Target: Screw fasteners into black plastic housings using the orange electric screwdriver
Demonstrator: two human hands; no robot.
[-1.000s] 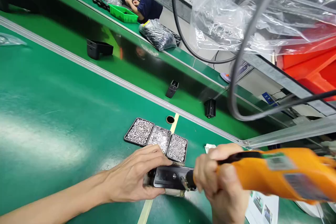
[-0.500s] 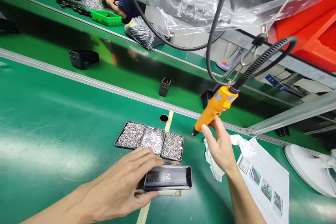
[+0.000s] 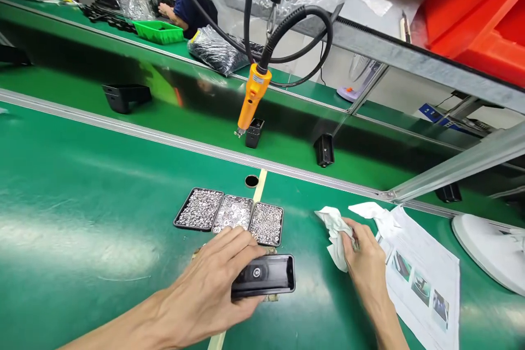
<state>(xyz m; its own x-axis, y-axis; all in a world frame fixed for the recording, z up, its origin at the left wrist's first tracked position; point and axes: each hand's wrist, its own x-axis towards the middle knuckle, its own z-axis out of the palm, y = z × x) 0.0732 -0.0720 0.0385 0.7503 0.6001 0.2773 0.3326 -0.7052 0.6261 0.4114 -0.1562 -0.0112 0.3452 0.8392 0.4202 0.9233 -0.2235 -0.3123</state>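
My left hand (image 3: 221, 279) grips the left end of a black rectangular housing (image 3: 283, 274), fingers along its far side and thumb along the near side. A small round metal piece (image 3: 256, 272) sits in the housing's hollow. Under the housing a worn fixture (image 3: 272, 298) shows in part. My right hand (image 3: 365, 262) pinches a crumpled white cloth (image 3: 337, 232) on the green table. Beyond the housing lie three shallow trays of small metal parts: a left tray (image 3: 199, 209), a middle tray (image 3: 233, 213) and a right tray (image 3: 266, 224). An orange electric screwdriver (image 3: 253, 97) hangs free above the belt.
Printed sheets (image 3: 426, 284) with photos lie at right beside a white round base (image 3: 492, 251). A metal rail (image 3: 164, 139) borders the green belt, which carries black housings (image 3: 325, 150). A red bin (image 3: 476, 22) stands on the shelf above. Across the belt, a co-worker's arm (image 3: 172, 13) shows.
My right hand has let go of the screwdriver, which has swung up and left on its cable, and has taken hold of the white cloth. My left hand stays on the housing.
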